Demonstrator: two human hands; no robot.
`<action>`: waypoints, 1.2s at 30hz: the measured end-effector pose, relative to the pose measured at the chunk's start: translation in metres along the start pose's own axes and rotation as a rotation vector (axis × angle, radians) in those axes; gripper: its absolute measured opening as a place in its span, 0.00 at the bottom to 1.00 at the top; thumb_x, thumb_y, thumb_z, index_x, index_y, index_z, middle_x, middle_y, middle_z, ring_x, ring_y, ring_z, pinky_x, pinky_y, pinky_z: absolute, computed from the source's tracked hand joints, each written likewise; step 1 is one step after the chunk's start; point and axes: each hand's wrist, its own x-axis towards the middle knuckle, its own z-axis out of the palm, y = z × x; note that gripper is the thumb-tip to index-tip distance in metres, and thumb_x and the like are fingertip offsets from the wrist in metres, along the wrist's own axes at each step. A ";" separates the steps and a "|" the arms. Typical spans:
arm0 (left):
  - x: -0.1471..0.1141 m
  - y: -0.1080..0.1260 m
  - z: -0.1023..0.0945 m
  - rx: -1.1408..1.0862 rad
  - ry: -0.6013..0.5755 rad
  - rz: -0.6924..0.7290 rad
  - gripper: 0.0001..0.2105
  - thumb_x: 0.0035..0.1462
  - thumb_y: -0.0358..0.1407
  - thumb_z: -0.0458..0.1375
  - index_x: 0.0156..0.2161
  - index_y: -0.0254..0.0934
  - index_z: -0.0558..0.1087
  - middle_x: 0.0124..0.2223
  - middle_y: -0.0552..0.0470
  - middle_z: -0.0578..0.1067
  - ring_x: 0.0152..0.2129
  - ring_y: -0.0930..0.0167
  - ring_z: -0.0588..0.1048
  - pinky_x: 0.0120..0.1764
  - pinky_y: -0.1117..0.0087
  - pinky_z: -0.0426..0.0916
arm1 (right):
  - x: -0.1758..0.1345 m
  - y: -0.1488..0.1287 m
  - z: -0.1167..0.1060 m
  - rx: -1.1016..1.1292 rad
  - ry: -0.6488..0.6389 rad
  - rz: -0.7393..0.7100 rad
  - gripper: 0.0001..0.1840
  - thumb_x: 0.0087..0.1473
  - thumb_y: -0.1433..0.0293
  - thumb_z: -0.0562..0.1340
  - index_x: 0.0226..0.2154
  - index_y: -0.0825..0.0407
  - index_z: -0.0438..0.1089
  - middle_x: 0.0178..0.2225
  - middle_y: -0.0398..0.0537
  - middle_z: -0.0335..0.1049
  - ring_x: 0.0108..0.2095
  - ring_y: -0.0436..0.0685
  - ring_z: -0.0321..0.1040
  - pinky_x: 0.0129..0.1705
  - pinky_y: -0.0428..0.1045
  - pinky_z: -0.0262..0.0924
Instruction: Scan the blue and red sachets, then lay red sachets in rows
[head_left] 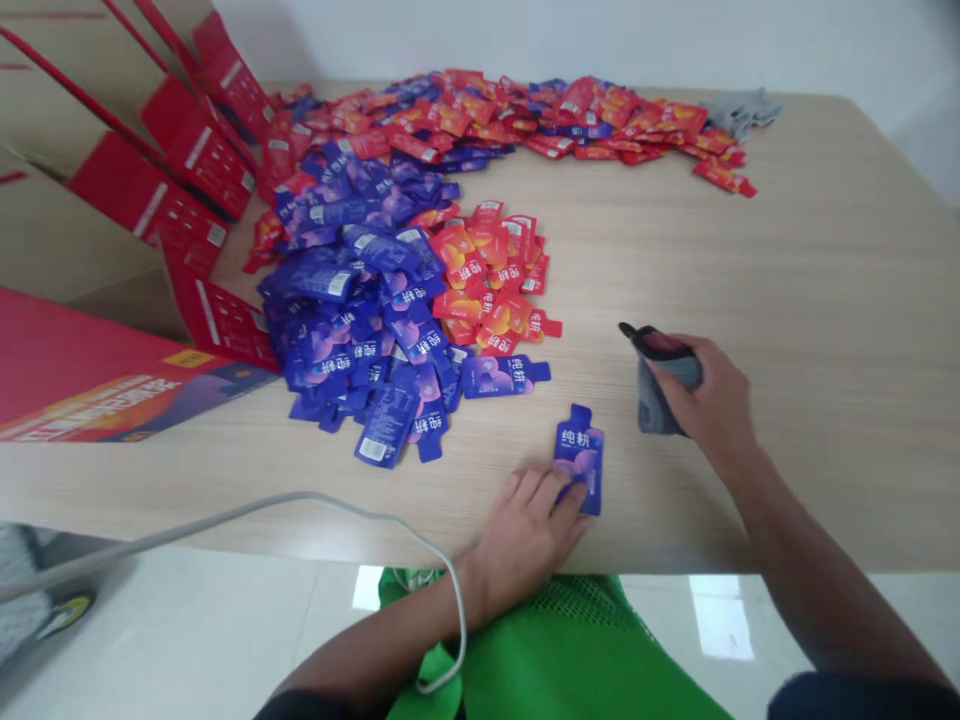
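Observation:
My left hand [531, 520] lies low on the table near its front edge. Its fingers are spread and rest on the lower left of a purple sachet [577, 440], which lies flat with its narrow spout end pointing away from me. My right hand [709, 395], to the right, is closed around a grey pouch-like object with a black rim [660, 400], raised above the tabletop; its exact kind is unclear. Left of the hands, a single purple sachet [499, 377] lies sideways beside a heap of purple sachets [352, 300] and a smaller pile of red-orange sachets [495, 270].
A long mound of red and purple sachets [480, 115] runs along the back, with crumpled grey pieces [742, 110] at its right end. Open red cartons [150, 200] stand at the left. A white cable [300, 496] crosses over my left forearm. Green cloth [555, 650] covers my lap.

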 end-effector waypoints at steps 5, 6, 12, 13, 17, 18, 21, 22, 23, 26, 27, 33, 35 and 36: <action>0.017 0.016 0.011 0.074 -0.063 -0.111 0.41 0.67 0.61 0.55 0.73 0.35 0.58 0.69 0.43 0.69 0.61 0.57 0.69 0.59 0.57 0.67 | -0.028 0.011 -0.004 0.071 0.047 0.276 0.25 0.61 0.51 0.63 0.54 0.48 0.75 0.49 0.55 0.80 0.50 0.65 0.77 0.54 0.55 0.66; 0.017 0.018 0.013 0.085 -0.074 -0.111 0.42 0.66 0.62 0.54 0.74 0.35 0.58 0.70 0.43 0.68 0.62 0.57 0.69 0.61 0.57 0.66 | -0.034 0.013 -0.003 0.087 0.042 0.310 0.26 0.61 0.50 0.63 0.54 0.47 0.75 0.49 0.54 0.80 0.49 0.65 0.77 0.54 0.56 0.67; 0.018 0.015 0.015 0.031 -0.136 -0.168 0.41 0.62 0.60 0.61 0.71 0.38 0.61 0.68 0.47 0.70 0.61 0.58 0.70 0.62 0.58 0.69 | -0.047 0.023 0.005 0.151 0.066 0.472 0.33 0.55 0.44 0.63 0.54 0.46 0.76 0.47 0.54 0.81 0.48 0.71 0.77 0.53 0.60 0.68; 0.018 0.014 0.015 0.015 -0.144 -0.190 0.42 0.60 0.59 0.63 0.71 0.37 0.61 0.67 0.46 0.71 0.60 0.58 0.71 0.61 0.58 0.71 | -0.046 0.023 0.005 0.158 0.061 0.491 0.33 0.55 0.43 0.63 0.54 0.46 0.76 0.46 0.54 0.81 0.48 0.71 0.77 0.53 0.61 0.68; 0.016 0.012 0.017 0.008 -0.132 -0.194 0.41 0.61 0.52 0.67 0.71 0.34 0.60 0.68 0.42 0.71 0.61 0.58 0.72 0.62 0.59 0.73 | -0.042 0.021 0.004 0.179 0.013 0.541 0.35 0.54 0.41 0.61 0.54 0.45 0.75 0.44 0.53 0.80 0.48 0.72 0.77 0.49 0.61 0.69; 0.014 0.011 0.016 0.010 -0.120 -0.172 0.38 0.64 0.50 0.65 0.71 0.33 0.60 0.68 0.41 0.71 0.62 0.58 0.72 0.63 0.59 0.72 | -0.041 0.021 0.003 0.181 0.008 0.551 0.35 0.54 0.40 0.61 0.54 0.44 0.75 0.43 0.53 0.80 0.48 0.73 0.77 0.48 0.62 0.69; 0.008 0.006 0.013 -0.010 -0.054 -0.123 0.32 0.69 0.45 0.59 0.71 0.31 0.59 0.68 0.39 0.71 0.63 0.60 0.73 0.63 0.62 0.73 | -0.039 0.022 0.001 0.195 -0.015 0.569 0.33 0.53 0.39 0.60 0.53 0.40 0.74 0.43 0.52 0.80 0.49 0.75 0.77 0.49 0.64 0.70; 0.007 0.003 0.011 -0.024 -0.029 -0.127 0.31 0.69 0.43 0.58 0.71 0.31 0.59 0.68 0.39 0.72 0.62 0.61 0.74 0.62 0.63 0.74 | -0.039 0.023 0.000 0.198 -0.029 0.576 0.32 0.53 0.39 0.60 0.53 0.38 0.74 0.43 0.51 0.80 0.49 0.76 0.77 0.48 0.65 0.70; 0.006 0.000 0.008 -0.038 -0.012 -0.143 0.30 0.69 0.41 0.58 0.70 0.32 0.59 0.67 0.40 0.73 0.60 0.62 0.76 0.59 0.65 0.76 | -0.039 0.024 0.000 0.202 -0.048 0.584 0.31 0.53 0.39 0.60 0.52 0.36 0.73 0.42 0.51 0.80 0.49 0.76 0.77 0.47 0.65 0.71; 0.010 -0.012 -0.002 -0.040 -0.029 -0.263 0.26 0.68 0.34 0.56 0.69 0.36 0.61 0.56 0.43 0.82 0.47 0.62 0.84 0.48 0.65 0.82 | -0.037 0.027 0.000 0.207 -0.085 0.599 0.34 0.51 0.37 0.60 0.53 0.38 0.73 0.40 0.53 0.80 0.46 0.78 0.78 0.46 0.68 0.72; 0.012 -0.017 -0.005 -0.037 -0.044 -0.316 0.25 0.69 0.33 0.55 0.69 0.37 0.62 0.52 0.44 0.83 0.42 0.61 0.85 0.43 0.64 0.82 | -0.037 0.028 0.000 0.209 -0.091 0.597 0.35 0.51 0.37 0.60 0.53 0.39 0.73 0.39 0.55 0.80 0.45 0.79 0.78 0.46 0.68 0.73; 0.013 -0.042 -0.021 -0.534 0.128 -0.604 0.26 0.70 0.36 0.53 0.70 0.41 0.60 0.33 0.50 0.83 0.25 0.64 0.82 0.28 0.69 0.76 | -0.038 0.036 0.003 0.199 -0.093 0.578 0.36 0.50 0.37 0.61 0.54 0.38 0.74 0.37 0.55 0.80 0.41 0.80 0.79 0.41 0.70 0.74; 0.011 -0.053 -0.029 -0.801 0.241 -0.650 0.25 0.72 0.43 0.53 0.70 0.40 0.61 0.27 0.55 0.78 0.20 0.69 0.78 0.22 0.73 0.70 | -0.038 0.041 0.004 0.194 -0.099 0.589 0.36 0.48 0.37 0.61 0.53 0.37 0.74 0.35 0.54 0.79 0.38 0.80 0.79 0.39 0.70 0.74; 0.010 -0.061 -0.036 -0.899 0.307 -0.672 0.26 0.71 0.47 0.53 0.68 0.38 0.63 0.26 0.56 0.77 0.19 0.70 0.77 0.20 0.75 0.68 | -0.038 0.043 0.005 0.196 -0.098 0.593 0.36 0.48 0.36 0.61 0.52 0.37 0.75 0.34 0.53 0.79 0.37 0.80 0.79 0.39 0.71 0.74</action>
